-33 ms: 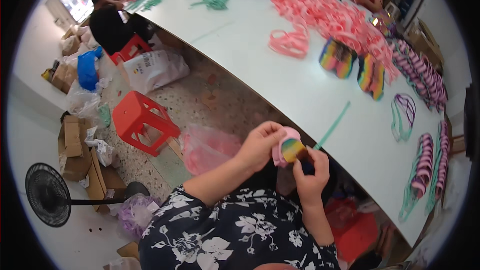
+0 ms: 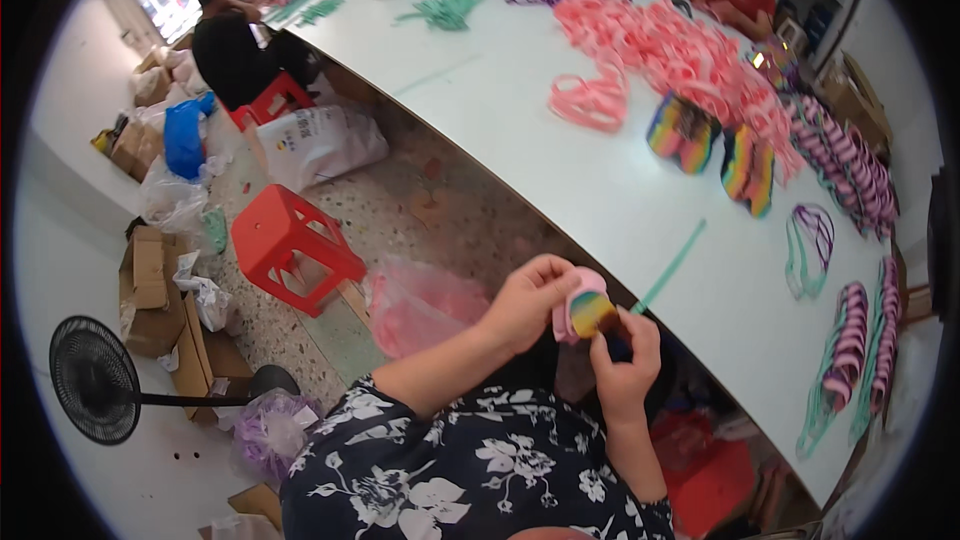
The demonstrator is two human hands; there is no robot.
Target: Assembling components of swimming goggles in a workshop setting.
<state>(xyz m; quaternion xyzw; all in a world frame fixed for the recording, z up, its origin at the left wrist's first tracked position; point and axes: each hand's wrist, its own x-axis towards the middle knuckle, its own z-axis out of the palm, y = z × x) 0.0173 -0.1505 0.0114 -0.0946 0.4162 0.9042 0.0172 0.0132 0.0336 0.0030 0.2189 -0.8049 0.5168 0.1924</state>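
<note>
My left hand [image 2: 530, 308] pinches a pink band [image 2: 567, 312] over the table's near edge. A rainbow-striped patch [image 2: 590, 314] with a dark brown end lies against the band. My right hand [image 2: 630, 352] grips the patch's right edge between thumb and fingers. Just beyond my right hand, a thin green strip [image 2: 672, 268] rests on the white table [image 2: 560, 165]. Farther off lie two stacks of similar rainbow pieces, one [image 2: 683, 135] beside the other [image 2: 748, 170]. Behind them a heap of pink bands [image 2: 670, 50] spreads out, with one loose pink loop [image 2: 592, 103] at its near side.
On the table's right are purple and green cords [image 2: 808, 252] and coiled pink-and-green bundles [image 2: 846, 350]. To my left stand a red stool [image 2: 285, 240], a black fan [image 2: 95, 380] and cardboard boxes [image 2: 150, 285]. A pink plastic bag [image 2: 420, 310] lies below. Other people sit around the table.
The whole view has shifted slightly, so the scene sits a little lower and to the right. Both hands keep the same grip on the band and patch.
</note>
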